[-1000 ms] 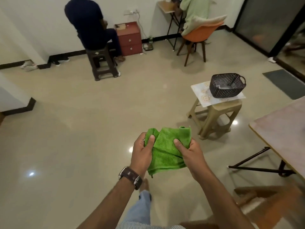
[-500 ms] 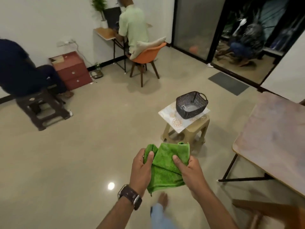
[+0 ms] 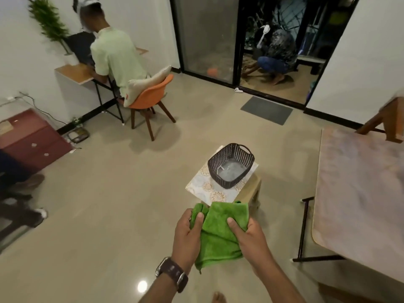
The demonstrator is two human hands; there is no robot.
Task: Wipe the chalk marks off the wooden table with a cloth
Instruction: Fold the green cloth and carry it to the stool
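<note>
Just left of the table, clear of its top, the 2 hands, left and right, each grip the green cloth (thumbs on top). No wiping looks begun; the chalky smears remain, so the whole job is left.

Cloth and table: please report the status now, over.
Left hand and right hand both grip the green cloth. Wooden table at right, not yet touched. Stool with basket ahead.
</note>
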